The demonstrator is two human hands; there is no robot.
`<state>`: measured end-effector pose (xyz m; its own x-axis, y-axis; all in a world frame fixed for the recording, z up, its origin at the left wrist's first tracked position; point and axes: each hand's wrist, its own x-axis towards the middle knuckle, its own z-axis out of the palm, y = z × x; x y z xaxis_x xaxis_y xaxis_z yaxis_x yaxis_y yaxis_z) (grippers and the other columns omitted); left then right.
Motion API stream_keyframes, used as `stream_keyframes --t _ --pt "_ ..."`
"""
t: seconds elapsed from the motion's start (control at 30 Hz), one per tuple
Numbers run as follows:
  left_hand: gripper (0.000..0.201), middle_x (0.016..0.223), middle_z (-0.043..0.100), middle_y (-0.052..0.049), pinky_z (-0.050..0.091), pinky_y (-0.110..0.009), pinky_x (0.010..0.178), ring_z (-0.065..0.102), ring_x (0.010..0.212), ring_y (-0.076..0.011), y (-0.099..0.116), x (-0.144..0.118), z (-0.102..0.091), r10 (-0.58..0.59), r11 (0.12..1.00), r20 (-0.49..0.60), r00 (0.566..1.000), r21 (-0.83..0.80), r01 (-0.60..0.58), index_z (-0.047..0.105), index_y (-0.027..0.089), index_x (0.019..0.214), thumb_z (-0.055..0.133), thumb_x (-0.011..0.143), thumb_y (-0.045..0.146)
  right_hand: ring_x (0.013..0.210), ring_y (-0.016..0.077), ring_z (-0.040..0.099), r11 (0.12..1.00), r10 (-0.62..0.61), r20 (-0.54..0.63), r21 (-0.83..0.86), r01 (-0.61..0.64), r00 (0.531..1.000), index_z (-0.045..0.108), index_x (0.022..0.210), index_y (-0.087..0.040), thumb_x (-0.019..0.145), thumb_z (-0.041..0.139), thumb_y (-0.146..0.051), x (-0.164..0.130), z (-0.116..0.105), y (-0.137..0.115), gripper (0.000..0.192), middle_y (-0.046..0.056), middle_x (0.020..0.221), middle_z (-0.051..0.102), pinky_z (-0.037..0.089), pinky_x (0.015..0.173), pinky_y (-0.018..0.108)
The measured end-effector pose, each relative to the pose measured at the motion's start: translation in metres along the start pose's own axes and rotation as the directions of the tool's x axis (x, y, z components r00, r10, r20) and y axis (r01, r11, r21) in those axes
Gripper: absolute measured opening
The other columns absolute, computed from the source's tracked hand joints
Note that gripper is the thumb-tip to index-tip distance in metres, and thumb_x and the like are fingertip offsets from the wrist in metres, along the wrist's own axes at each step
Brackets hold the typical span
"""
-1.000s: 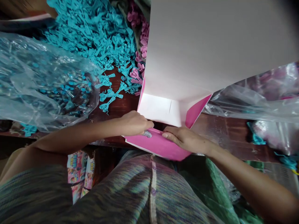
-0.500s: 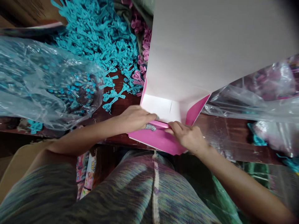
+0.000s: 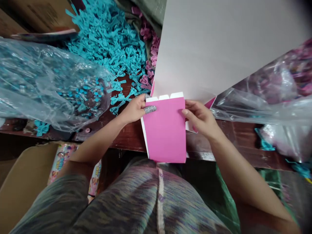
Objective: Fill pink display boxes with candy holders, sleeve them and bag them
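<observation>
The pink box panel [image 3: 164, 130], lying flat at the counter [image 3: 126, 138] edge a second earlier, had swung upright, its white tabs at twelve o'clock. My left hand [image 3: 135, 109] pinched its nine o'clock edge; my right hand [image 3: 198, 117] gripped three o'clock. Blue plastic pieces [image 3: 114, 48] lay at eleven.

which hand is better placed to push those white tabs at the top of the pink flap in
Probably the left hand: its thumb already lies on the pink flap just under the white tabs. The right hand grips the flap's side edge, lower down.
</observation>
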<state>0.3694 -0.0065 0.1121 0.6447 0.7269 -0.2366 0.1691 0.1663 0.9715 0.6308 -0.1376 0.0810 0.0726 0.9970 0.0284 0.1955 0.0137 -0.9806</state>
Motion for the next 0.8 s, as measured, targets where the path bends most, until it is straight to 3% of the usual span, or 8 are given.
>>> stream_keyframes --t 0.07,0.17,0.3,0.43,0.57,0.67,0.73,0.8 --pt "0.057 0.106 0.078 -0.008 0.066 -0.038 0.084 0.079 0.098 -0.0261 0.012 0.014 0.0 0.014 1.0 0.093 0.996 -0.021 -0.012 0.059 0.017 0.112 0.093 0.074 0.043 0.108 0.0226 0.072 1.0 -0.015 0.055 0.015 0.015 0.998 0.055 0.141 -0.025 0.099 0.064 -0.058 0.014 -0.009 -0.001 0.054 0.01 0.122 0.074 0.064 0.084 0.038" --pt "0.051 0.101 0.079 -0.006 0.065 -0.035 0.085 0.079 0.094 -0.0235 0.02 0.031 -0.005 0.022 1.0 0.23 0.973 0.004 -0.024 0.063 0.015 0.106 0.095 0.071 0.035 0.093 0.0197 0.072 0.998 0.046 0.115 0.038 -0.051 0.992 0.044 0.147 -0.028 0.097 0.068 -0.053 0.018 -0.02 0.001 0.061 0.005 0.114 0.072 0.063 0.072 0.034" --pt "0.044 0.094 0.079 -0.007 0.063 -0.032 0.078 0.078 0.085 -0.0206 0.011 0.035 -0.007 -0.053 0.997 0.313 0.948 0.076 0.03 0.071 0.013 0.112 0.09 0.076 0.032 0.08 0.016 0.069 0.987 0.123 0.1 0.088 -0.132 0.987 0.05 0.124 -0.029 0.094 0.07 -0.053 0.005 -0.026 0.012 0.043 0.0 0.105 0.069 0.06 0.064 0.03" --pt "0.038 0.1 0.081 -0.009 0.061 -0.028 0.071 0.076 0.079 -0.0178 -0.007 0.028 0.009 -0.038 0.998 0.195 0.98 0.062 0.026 0.075 0.014 0.122 0.076 0.086 0.027 0.08 0.0169 0.067 0.992 0.109 -0.013 0.068 -0.108 0.994 0.055 0.106 -0.027 0.096 0.068 -0.059 -0.007 -0.03 0.018 0.036 0.0 0.094 0.069 0.059 0.07 0.032" --pt "0.027 0.109 0.082 -0.01 0.061 -0.037 0.096 0.077 0.102 -0.0209 -0.019 0.033 0.028 0.111 0.982 0.08 0.991 0.146 -0.121 0.081 0.015 0.112 0.069 0.089 0.022 0.099 0.0225 0.071 0.992 -0.015 -0.062 -0.123 0.007 0.998 0.064 0.116 -0.027 0.098 0.067 -0.056 -0.011 -0.038 0.015 0.034 0.008 0.111 0.074 0.06 0.089 0.042" --pt "0.018 0.107 0.082 -0.01 0.058 -0.04 0.105 0.077 0.108 -0.0215 -0.022 0.039 0.035 0.152 0.965 0.02 0.988 0.213 -0.153 0.08 0.015 0.101 0.067 0.09 0.02 0.116 0.0252 0.071 0.948 -0.14 -0.002 -0.288 0.134 0.99 0.071 0.112 -0.026 0.104 0.058 -0.046 -0.012 -0.045 0.007 0.025 0.012 0.121 0.076 0.057 0.1 0.046" --pt "0.017 0.107 0.081 -0.01 0.059 -0.04 0.104 0.076 0.108 -0.0213 -0.019 0.033 0.04 0.16 0.944 -0.01 0.987 0.294 -0.15 0.077 0.015 0.102 0.063 0.093 0.018 0.116 0.0252 0.072 0.943 -0.15 0.03 -0.295 0.152 0.988 0.073 0.111 -0.025 0.103 0.059 -0.046 -0.011 -0.047 0.001 0.026 0.012 0.125 0.076 0.059 0.096 0.044" --pt "0.019 0.115 0.079 -0.011 0.058 -0.043 0.107 0.072 0.118 -0.0234 -0.012 0.014 0.051 0.218 0.871 -0.111 0.97 0.47 -0.142 0.073 0.017 0.111 0.06 0.097 0.019 0.098 0.0232 0.074 0.959 -0.079 0.001 -0.272 0.076 0.997 0.072 0.103 -0.024 0.098 0.067 -0.054 -0.006 -0.048 -0.004 0.031 0.01 0.112 0.078 0.06 0.081 0.037"
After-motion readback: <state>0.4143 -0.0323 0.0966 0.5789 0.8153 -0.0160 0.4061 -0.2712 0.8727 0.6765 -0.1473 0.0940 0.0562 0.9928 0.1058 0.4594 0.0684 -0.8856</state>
